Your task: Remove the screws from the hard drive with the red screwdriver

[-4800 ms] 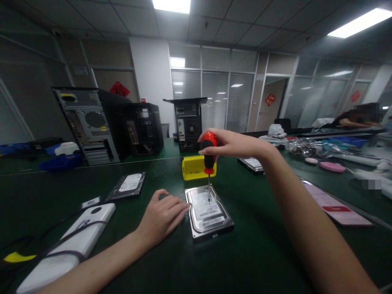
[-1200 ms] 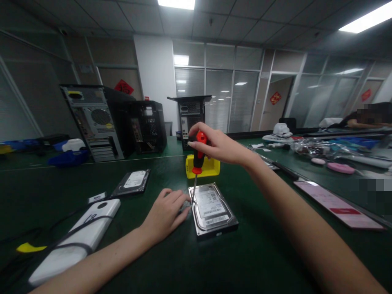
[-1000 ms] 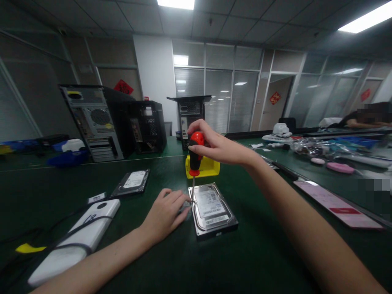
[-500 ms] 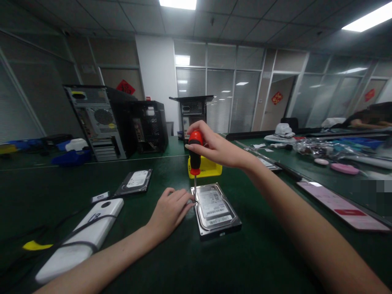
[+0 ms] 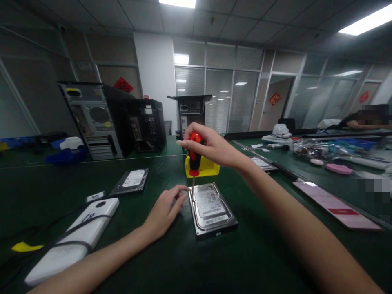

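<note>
A silver hard drive (image 5: 211,208) lies label up on the green table in front of me. My right hand (image 5: 208,143) is closed around the red and black handle of a screwdriver (image 5: 194,161), held nearly upright. Its shaft reaches down to the drive's left edge; I cannot make out a screw under the tip. Beside that edge is my left hand (image 5: 167,208), holding nothing I can see. Its index finger stretches to the drive's upper left edge, and the thumb stands apart from it. Behind the drive sits a yellow tray (image 5: 210,166), partly hidden by the screwdriver.
To the left lie another hard drive (image 5: 131,181) and a white power-bank-like block (image 5: 76,237) with a dark cable round it. Computer cases (image 5: 92,118) stand behind. A pink panel (image 5: 335,206) lies right, beyond it plastic-wrapped clutter (image 5: 312,147) and a person's arm (image 5: 357,124).
My left index finger has straightened from the screwdriver tip up along the drive's edge, and the thumb has come away. The screwdriver stays in my right hand, slightly tilted. The view has shifted a little.
</note>
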